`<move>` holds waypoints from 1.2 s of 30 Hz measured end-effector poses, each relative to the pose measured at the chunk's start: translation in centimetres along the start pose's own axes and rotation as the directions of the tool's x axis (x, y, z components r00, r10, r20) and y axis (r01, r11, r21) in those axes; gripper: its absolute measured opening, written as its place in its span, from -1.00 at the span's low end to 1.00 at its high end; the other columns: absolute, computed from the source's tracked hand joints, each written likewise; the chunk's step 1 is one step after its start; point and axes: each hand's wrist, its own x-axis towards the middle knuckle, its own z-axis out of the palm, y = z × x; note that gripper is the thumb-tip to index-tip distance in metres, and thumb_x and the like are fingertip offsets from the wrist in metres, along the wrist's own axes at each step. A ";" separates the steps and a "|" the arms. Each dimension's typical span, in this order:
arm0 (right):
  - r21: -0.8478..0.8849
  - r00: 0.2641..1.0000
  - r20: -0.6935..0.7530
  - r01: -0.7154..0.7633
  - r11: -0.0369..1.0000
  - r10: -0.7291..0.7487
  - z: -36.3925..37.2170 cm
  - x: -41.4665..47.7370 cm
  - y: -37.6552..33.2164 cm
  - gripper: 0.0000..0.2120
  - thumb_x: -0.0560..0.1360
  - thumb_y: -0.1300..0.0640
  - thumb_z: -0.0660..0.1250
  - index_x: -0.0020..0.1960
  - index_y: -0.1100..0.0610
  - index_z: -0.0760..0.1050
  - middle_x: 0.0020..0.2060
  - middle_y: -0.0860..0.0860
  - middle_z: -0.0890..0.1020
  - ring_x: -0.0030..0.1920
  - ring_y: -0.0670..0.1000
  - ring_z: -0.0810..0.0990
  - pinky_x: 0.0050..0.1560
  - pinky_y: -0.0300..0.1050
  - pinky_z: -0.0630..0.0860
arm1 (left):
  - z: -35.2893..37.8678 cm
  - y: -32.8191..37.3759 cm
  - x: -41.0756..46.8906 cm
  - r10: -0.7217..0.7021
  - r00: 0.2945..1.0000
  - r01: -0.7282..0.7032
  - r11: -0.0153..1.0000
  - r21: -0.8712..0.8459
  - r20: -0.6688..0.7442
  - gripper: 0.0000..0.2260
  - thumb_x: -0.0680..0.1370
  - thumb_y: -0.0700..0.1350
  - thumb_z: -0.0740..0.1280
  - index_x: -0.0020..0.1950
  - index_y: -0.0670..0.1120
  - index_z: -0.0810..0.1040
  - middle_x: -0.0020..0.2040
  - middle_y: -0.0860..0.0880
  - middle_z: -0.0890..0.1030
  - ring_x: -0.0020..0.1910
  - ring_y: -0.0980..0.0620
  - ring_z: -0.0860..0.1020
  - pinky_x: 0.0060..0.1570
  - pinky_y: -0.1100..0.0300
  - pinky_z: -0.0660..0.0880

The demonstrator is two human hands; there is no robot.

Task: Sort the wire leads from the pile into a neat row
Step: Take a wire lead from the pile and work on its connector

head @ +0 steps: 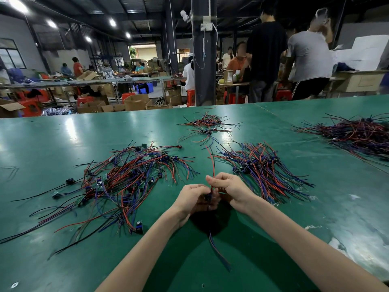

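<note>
Our left hand (194, 199) and right hand (230, 189) meet just above the green table (63, 260). The fingers of both are curled, pinching one wire lead (208, 197) between them. Its red and black strands rise past our fingertips, and its blue and red ones trail back toward us. The tangled pile (126, 180) lies to our left. To our right, sorted leads lie fanned side by side in a row (265, 171). Farther off sit a small heap (207, 125) and, at far right, a large heap (357, 133).
</note>
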 end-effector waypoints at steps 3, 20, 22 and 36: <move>-0.025 1.000 0.007 -0.007 1.000 0.008 0.0 -0.1 0.0 -0.71 0.21 0.12 0.51 -0.38 0.13 0.38 -0.48 0.02 0.42 -0.54 -0.10 0.38 -0.50 -0.28 0.39 | -0.3 0.0 0.2 0.022 0.999 -0.019 0.998 0.058 -0.045 -0.80 0.52 -0.31 0.28 -0.25 -0.21 0.63 -0.26 -0.16 0.65 -0.37 -0.01 0.56 -0.28 0.13 0.59; -0.014 0.996 0.091 -0.016 1.000 0.017 0.2 -0.3 0.1 -0.77 0.40 0.18 0.42 -0.34 0.15 0.41 -0.44 0.04 0.49 -0.42 -0.06 0.36 -0.38 -0.24 0.36 | -0.2 0.1 0.0 0.040 0.993 -0.029 0.995 0.099 -0.110 -0.90 0.51 -0.29 0.32 -0.16 -0.28 0.60 -0.31 -0.19 0.58 -0.46 -0.01 0.50 -0.43 0.20 0.54; -0.016 0.998 0.071 0.000 1.000 0.001 0.3 -0.2 0.2 -0.76 0.41 0.20 0.43 -0.35 0.14 0.40 -0.48 0.01 0.49 -0.45 -0.07 0.36 -0.41 -0.25 0.35 | -0.1 0.2 -0.1 0.043 0.993 -0.031 0.994 0.107 -0.113 -0.89 0.52 -0.30 0.30 -0.10 -0.33 0.60 -0.34 -0.17 0.57 -0.50 0.02 0.49 -0.47 0.24 0.51; -0.394 0.915 -0.172 0.276 0.877 -0.366 0.4 1.2 0.4 -0.70 0.35 0.20 0.54 -0.39 0.17 0.43 -0.45 0.04 0.41 -0.42 -0.05 0.30 -0.35 -0.18 0.30 | 0.0 0.4 0.1 0.057 0.975 -0.034 0.994 0.107 -0.215 -0.75 0.47 -0.32 0.28 -0.42 -0.22 0.53 -0.56 -0.05 0.44 -0.59 0.08 0.38 -0.53 0.29 0.41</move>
